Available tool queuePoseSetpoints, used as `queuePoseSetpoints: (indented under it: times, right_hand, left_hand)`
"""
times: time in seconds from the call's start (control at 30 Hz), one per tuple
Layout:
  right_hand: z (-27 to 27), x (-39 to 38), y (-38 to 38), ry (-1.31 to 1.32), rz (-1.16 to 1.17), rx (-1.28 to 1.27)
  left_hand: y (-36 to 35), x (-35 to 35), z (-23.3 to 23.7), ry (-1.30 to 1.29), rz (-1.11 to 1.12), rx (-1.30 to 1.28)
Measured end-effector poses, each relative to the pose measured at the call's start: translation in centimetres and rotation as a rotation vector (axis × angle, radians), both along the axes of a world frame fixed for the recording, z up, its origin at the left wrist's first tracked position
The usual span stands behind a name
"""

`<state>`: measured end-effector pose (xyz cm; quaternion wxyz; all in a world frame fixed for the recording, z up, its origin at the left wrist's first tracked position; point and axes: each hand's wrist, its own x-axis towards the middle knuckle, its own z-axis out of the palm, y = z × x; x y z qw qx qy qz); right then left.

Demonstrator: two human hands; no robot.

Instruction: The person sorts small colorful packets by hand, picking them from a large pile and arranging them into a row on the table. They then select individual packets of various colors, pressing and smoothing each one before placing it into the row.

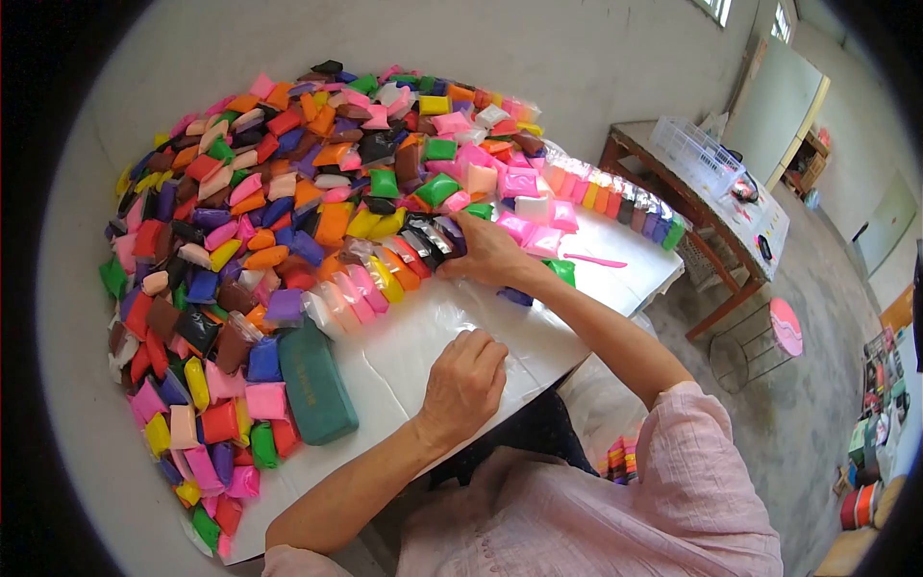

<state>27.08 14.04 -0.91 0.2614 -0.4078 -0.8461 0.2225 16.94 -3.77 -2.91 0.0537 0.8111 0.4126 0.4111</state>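
Around the dark green rectangular box (312, 385), a table covered in white sheeting (396, 380) spreads out, with a mound of small multicoloured wrapped packets (288, 216) left of and beyond it. A row of upright-packed colourful packets (386, 279) starts just beside the box's far end, its long axis slanting away rightward, pink end nearest the box, dark end at the right hand (486, 252). Those fingers curve against that end; whether they pinch it, I cannot tell. Right of the box, the left hand (466, 380) has its fingers curled together.
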Motion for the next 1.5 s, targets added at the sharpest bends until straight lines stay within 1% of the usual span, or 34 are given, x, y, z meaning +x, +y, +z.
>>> queuePoseSetpoints:
  times: [0.2,0.3,0.6,0.7,0.8,0.9,0.93,1.07,1.17,1.2,1.3,1.5]
  right_hand:
    - [-0.4,-0.1,0.4,0.001,-0.003,0.047]
    - [-0.3,0.2,0.4,0.031,0.01,0.007]
    - [-0.7,1.0,0.8,0.065,0.04,0.1]
    - [-0.4,1.8,0.5,0.032,0.012,0.1]
    - [-0.3,2.6,-0.9,0.095,-0.048,0.335]
    - [2.0,3.9,-4.5,0.114,-0.088,0.293]
    - [1.6,4.4,-5.4,0.107,-0.121,0.415]
    - [0.8,6.2,-9.4,-0.137,-0.216,0.496]
    - [-1.5,6.4,-9.7,-0.245,-0.244,0.496]
    - [-1.8,6.6,-9.8,-0.231,-0.232,0.483]
    - [-2.3,7.7,-9.7,-0.163,-0.18,0.569]
    - [-2.2,8.4,-10.1,-0.101,-0.183,0.57]
  left_hand:
    - [0.0,0.1,0.1,-0.037,0.035,0.042]
    - [0.0,0.1,0.1,-0.061,0.04,0.031]
    - [-0.2,0.2,0.1,0.005,-0.015,0.069]
    - [-0.1,0.2,0.0,0.024,-0.024,0.071]
    - [-0.1,0.2,-0.1,0.034,-0.019,0.064]
    - [-0.1,0.3,-0.1,0.019,-0.012,0.06]
    - [-0.1,0.3,0.0,0.019,-0.007,0.05]
    - [-0.1,0.3,0.0,-0.003,0.031,0.013]
    - [0.0,0.2,0.0,-0.02,0.044,-0.021]
    - [0.0,0.1,0.0,-0.025,0.047,-0.032]
    - [-0.1,0.2,0.1,-0.011,0.021,-0.041]
    - [-0.2,0.3,0.5,0.017,0.009,-0.017]
